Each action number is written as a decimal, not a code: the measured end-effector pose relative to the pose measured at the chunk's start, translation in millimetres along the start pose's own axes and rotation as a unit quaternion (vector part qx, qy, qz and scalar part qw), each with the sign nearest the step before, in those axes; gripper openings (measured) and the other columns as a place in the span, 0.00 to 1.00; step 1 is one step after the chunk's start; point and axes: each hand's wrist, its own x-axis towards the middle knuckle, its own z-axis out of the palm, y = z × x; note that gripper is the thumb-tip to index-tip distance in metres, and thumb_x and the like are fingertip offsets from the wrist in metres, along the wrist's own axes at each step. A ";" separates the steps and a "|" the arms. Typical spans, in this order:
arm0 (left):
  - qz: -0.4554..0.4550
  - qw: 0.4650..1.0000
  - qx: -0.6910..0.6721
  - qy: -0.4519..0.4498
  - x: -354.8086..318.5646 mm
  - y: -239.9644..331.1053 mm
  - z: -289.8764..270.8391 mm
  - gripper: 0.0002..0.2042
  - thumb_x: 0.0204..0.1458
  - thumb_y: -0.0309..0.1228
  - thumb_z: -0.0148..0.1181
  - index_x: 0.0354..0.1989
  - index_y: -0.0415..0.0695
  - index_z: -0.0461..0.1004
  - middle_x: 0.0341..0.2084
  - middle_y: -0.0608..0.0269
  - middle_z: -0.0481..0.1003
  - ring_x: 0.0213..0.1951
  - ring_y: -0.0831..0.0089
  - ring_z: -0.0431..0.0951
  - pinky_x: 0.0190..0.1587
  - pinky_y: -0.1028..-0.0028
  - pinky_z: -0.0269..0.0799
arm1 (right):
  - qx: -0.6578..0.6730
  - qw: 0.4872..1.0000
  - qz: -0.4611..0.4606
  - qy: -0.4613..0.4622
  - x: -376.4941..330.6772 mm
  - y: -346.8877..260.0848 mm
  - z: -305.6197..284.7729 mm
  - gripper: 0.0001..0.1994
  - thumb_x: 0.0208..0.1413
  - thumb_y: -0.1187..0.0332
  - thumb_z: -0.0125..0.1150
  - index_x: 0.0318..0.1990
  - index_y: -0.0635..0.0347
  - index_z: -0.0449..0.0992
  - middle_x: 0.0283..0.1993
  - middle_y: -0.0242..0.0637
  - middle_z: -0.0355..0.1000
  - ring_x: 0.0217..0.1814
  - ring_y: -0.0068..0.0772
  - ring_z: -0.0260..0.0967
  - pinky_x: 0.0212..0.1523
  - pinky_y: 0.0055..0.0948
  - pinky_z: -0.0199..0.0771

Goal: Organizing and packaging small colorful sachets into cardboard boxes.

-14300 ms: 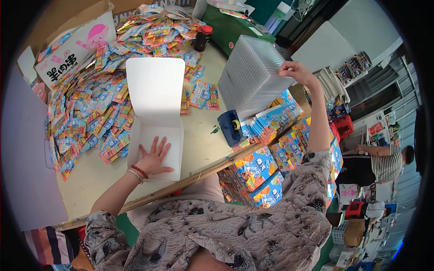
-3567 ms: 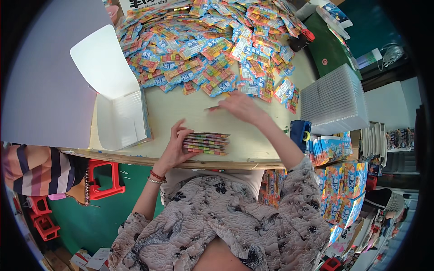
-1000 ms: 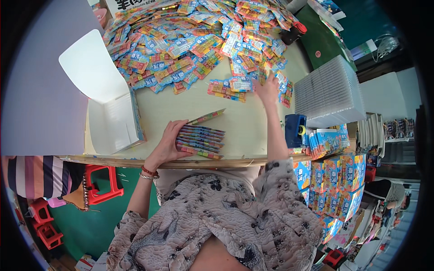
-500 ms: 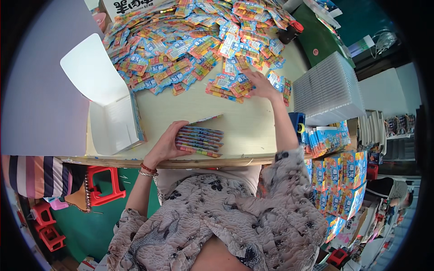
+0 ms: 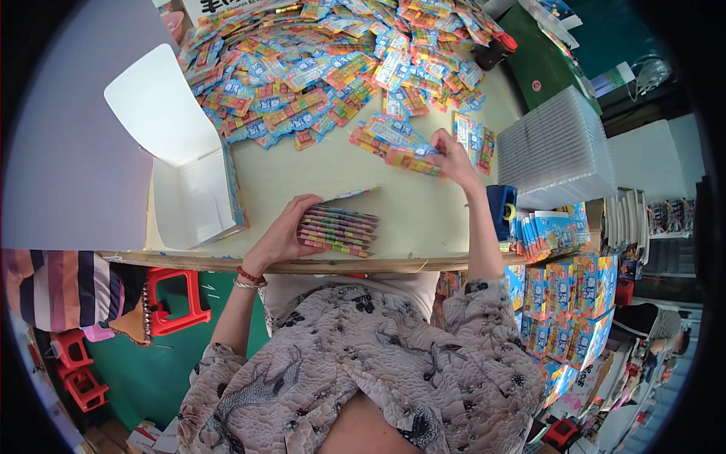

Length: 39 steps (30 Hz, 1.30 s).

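on the table (image 5: pixel 302 170) the left hand (image 5: pixel 285 233) grasps a row of packets (image 5: pixel 340 231) at the near edge, while the right hand (image 5: pixel 454 160), farther right, pinches one multicoloured packet (image 5: pixel 414 162) before the far pile (image 5: pixel 291 79) with white printed labels, and a far white carton (image 5: pixel 195 10) bears dark characters.

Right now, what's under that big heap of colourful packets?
The heap of packets rests on the pale tabletop, which shows along the heap's near edge. Farther back, packets cover the surface, so I can't see whether anything else is underneath.
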 end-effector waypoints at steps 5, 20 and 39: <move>-0.009 1.000 -0.021 -0.004 1.2 -3.0 0.8 0.44 0.33 0.30 0.75 0.61 0.43 0.55 0.60 0.52 0.56 0.60 0.58 0.62 0.60 0.67 0.63 | 0.234 0.967 -0.103 -0.008 -32.4 -74.0 58.6 0.05 0.52 0.77 0.59 0.37 0.64 0.74 0.28 0.25 0.71 0.31 0.12 0.65 0.28 0.17 0.66; -0.063 0.985 -0.159 0.030 -2.0 -18.1 17.9 0.70 0.29 0.32 0.79 0.67 0.51 0.17 0.66 0.46 0.47 0.63 0.58 0.59 0.61 0.64 0.61 | 0.564 0.821 -0.083 0.038 -120.4 -102.1 145.9 0.42 0.59 0.34 0.20 0.68 0.62 0.48 0.68 0.44 0.52 0.70 0.35 0.47 0.69 0.33 0.40; -0.044 0.994 -0.073 0.073 -5.0 -29.1 31.4 0.67 0.30 0.30 0.79 0.69 0.44 0.23 0.60 0.51 0.52 0.60 0.58 0.59 0.63 0.65 0.57 | 0.509 0.854 -0.089 0.052 -101.3 -109.9 148.2 0.44 0.58 0.33 0.20 0.70 0.60 0.35 0.74 0.43 0.35 0.75 0.38 0.33 0.71 0.36 0.31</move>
